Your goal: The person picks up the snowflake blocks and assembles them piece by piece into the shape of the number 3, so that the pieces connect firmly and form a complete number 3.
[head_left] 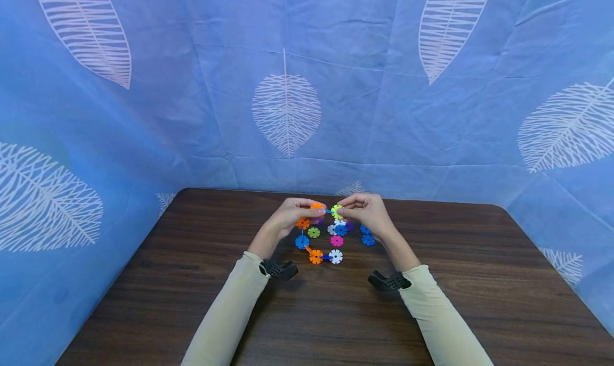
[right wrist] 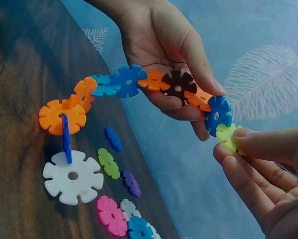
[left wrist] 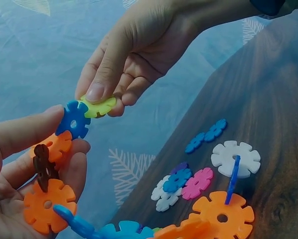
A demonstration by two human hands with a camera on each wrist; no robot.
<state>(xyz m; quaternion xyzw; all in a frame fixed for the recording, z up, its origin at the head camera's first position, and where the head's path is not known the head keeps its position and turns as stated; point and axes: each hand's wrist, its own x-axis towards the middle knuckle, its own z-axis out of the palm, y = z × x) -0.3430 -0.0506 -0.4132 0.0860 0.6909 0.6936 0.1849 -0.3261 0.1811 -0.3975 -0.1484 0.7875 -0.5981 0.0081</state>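
Note:
A curved chain of slotted flower-shaped plastic discs, in orange, blue and brown, runs from my left hand (head_left: 284,217) down toward the table. My left thumb and fingers grip it near its upper end, by an orange disc (right wrist: 199,100) and a blue disc (right wrist: 219,113). Between thumb and forefinger, my right hand (head_left: 371,214) pinches a yellow-green disc (left wrist: 101,106). That disc meets the blue one edge to edge; how deep its slot sits, I cannot tell. The chain's other end carries an orange disc (right wrist: 62,117), a dark blue link disc (right wrist: 66,139) and a white disc (right wrist: 73,177).
Loose discs lie on the dark wooden table (head_left: 326,312) below the hands: green (head_left: 314,232), pink (head_left: 337,241), purple (right wrist: 131,183), white and blue. Further right lie two blue discs (head_left: 368,240). A blue leaf-patterned cloth (head_left: 288,30) hangs behind the table.

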